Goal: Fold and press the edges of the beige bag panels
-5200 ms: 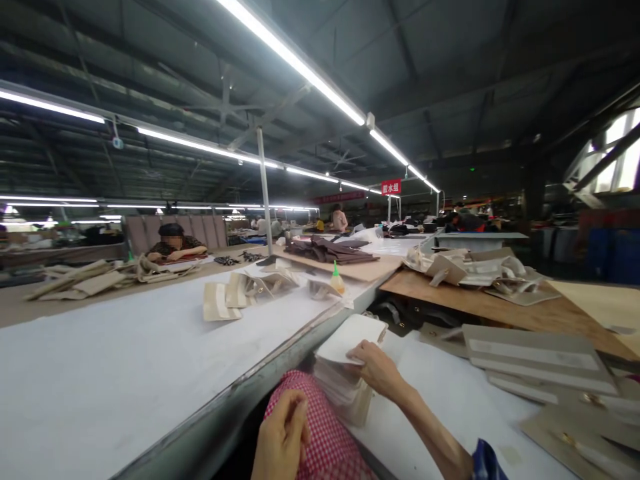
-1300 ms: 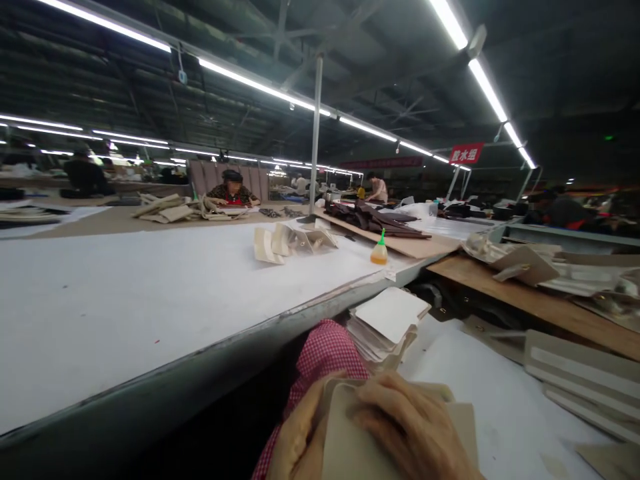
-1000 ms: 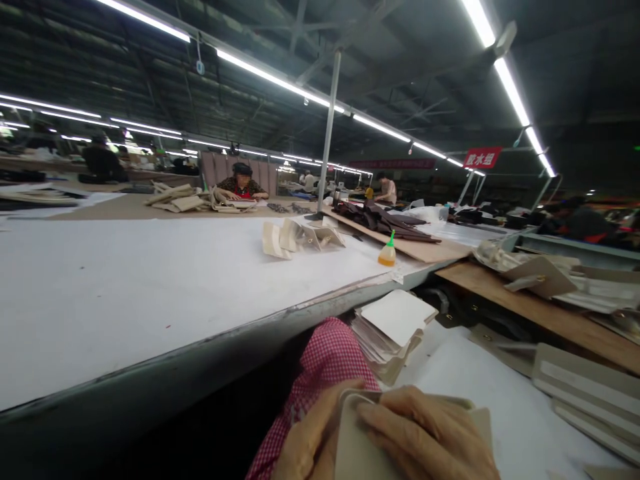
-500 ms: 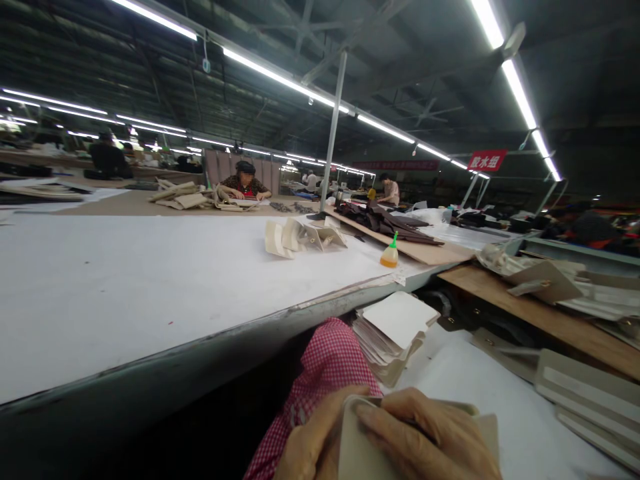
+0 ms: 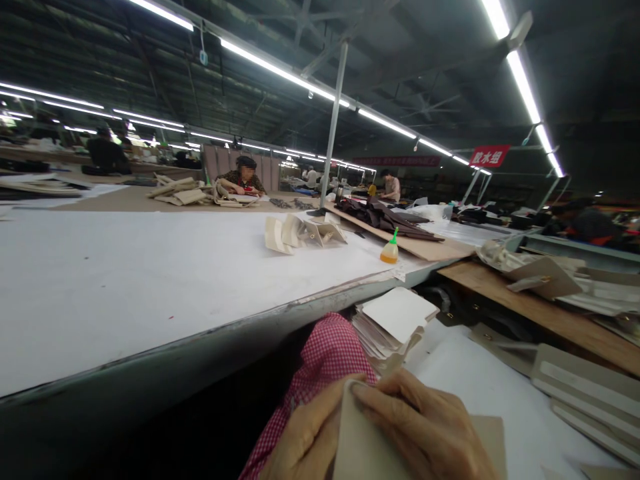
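Note:
A beige flat panel with rounded corners (image 5: 367, 437) is held low in front of me, over my lap. My left hand (image 5: 305, 437) is closed on its left edge, fingers mostly hidden behind it. My right hand (image 5: 425, 423) grips the upper corner and right side, fingers bent over the panel's face. Both hands meet near the top corner. Just beyond them lies a stack of pale panels with rounded corners (image 5: 400, 317). Whether the held piece is one layer or several I cannot tell.
A white-topped table (image 5: 150, 280) stretches ahead, with curled beige pieces (image 5: 293, 233) and a glue bottle with a green tip (image 5: 390, 247). More beige panels (image 5: 585, 390) lie at the right, below a wooden board (image 5: 540, 317). A co-worker (image 5: 243, 179) sits across the table.
My hands have drawn closer together at the panel's top corner, and the right fingers have moved up toward its edge. The panel has turned slightly. The co-worker across has shifted their hands.

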Available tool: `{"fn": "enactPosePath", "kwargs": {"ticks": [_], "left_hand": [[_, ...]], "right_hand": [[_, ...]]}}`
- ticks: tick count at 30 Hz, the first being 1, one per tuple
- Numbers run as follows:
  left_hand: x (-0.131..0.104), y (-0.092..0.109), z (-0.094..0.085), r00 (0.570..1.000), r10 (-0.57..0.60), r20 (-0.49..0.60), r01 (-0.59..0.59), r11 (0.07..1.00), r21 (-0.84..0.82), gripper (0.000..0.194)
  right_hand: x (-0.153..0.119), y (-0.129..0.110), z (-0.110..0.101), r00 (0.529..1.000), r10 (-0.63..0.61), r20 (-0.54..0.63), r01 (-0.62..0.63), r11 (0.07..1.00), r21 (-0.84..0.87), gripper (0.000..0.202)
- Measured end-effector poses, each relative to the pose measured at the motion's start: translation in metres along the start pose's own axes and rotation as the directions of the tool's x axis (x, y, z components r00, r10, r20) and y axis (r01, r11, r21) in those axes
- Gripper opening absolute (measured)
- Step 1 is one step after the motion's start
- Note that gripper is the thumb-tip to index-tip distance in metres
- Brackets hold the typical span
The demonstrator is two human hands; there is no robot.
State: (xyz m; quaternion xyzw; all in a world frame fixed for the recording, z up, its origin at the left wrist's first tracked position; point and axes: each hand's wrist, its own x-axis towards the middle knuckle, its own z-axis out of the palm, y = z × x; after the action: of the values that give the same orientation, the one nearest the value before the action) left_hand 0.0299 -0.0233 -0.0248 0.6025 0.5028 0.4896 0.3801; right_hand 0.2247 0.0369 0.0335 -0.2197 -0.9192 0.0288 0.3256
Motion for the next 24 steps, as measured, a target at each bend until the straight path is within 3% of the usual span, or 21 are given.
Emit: {"fn": "enactPosePath", "kwargs": {"ticks": [4, 11, 17, 24], "left_hand": [[-0.003, -0.016, -0.011, 0.982, 0.159, 0.101, -0.178, 0.959, 0.222, 0.048], [0.006, -0.022, -0.013, 0.997, 0.067, 0.046, -0.073, 0.987, 0.145, 0.042], [0.007, -0.023, -0.011, 0.994, -0.108, -0.027, 0.106, 0.992, -0.065, 0.036], [0.012, -0.017, -0.003, 0.996, -0.002, -0.086, 0.006, 0.999, 0.048, 0.030]], "right_hand": [[0.005, 0.010, 0.013, 0.999, 0.026, 0.044, -0.028, 0.999, 0.043, 0.032], [0.004, 0.019, 0.024, 0.991, 0.047, 0.125, -0.052, 0.998, 0.038, 0.028], [-0.002, 0.016, 0.023, 0.982, 0.073, 0.172, -0.084, 0.995, 0.055, 0.028], [-0.003, 0.011, 0.024, 0.971, 0.054, 0.231, -0.072, 0.995, 0.074, 0.035]]}}
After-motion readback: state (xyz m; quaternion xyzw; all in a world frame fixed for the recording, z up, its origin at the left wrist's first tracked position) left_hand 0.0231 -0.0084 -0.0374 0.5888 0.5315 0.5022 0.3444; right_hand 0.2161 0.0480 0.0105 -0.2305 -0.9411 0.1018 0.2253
